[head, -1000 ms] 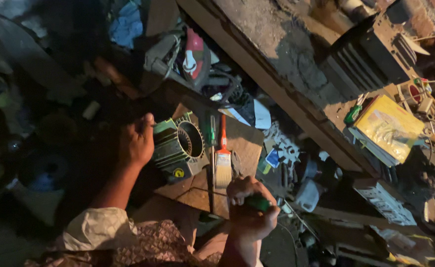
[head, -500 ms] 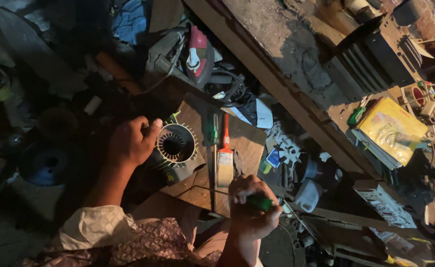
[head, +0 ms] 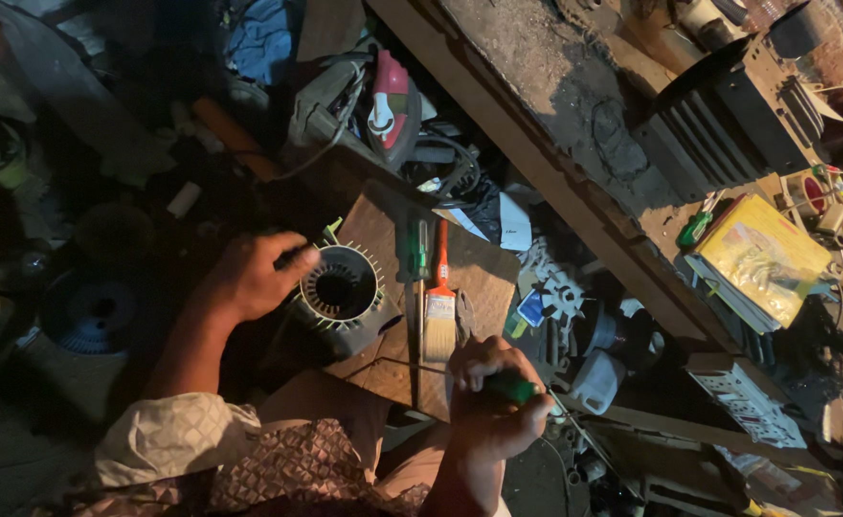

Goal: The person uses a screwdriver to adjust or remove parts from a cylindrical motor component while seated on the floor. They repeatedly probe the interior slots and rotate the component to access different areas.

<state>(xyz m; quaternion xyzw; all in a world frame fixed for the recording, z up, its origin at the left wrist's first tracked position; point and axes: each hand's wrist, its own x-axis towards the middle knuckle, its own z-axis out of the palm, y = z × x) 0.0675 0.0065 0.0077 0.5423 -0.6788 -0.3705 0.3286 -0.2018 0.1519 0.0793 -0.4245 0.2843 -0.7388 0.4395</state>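
— Dim, cluttered workshop floor, seen from the head camera: a board [head: 483, 278] lies among scrap, with a long bench [head: 574, 172] running diagonally above it. What is on the board?

— A finned motor housing [head: 342, 292] sits at the board's left edge, its open bore facing up. Just right of it lie a screwdriver [head: 420, 263] and a paintbrush [head: 438, 311] with an orange handle, side by side, both untouched.

— And the hands?

— The left hand [head: 249, 278] grips the housing's rim on its left side, fingers curled over the fins. The right hand [head: 493, 407] is clenched round a green-handled tool [head: 512, 388]; its thin shaft points away to the lower right, and I cannot tell what the tip is.

— Anything nearby worth noting?

— A white fan impeller [head: 560, 292] lies right of the board, a yellow packet [head: 761, 258] rests on the bench, and a finned black casing [head: 728, 124] stands above that.

— What could go wrong?

— As I judge it, the housing sits close to the board's edge, so a push from that one-sided grip could tip it off. The light is poor too; a shaft brought into the bore could slip and scrape what is inside, or catch the fingers on the rim.
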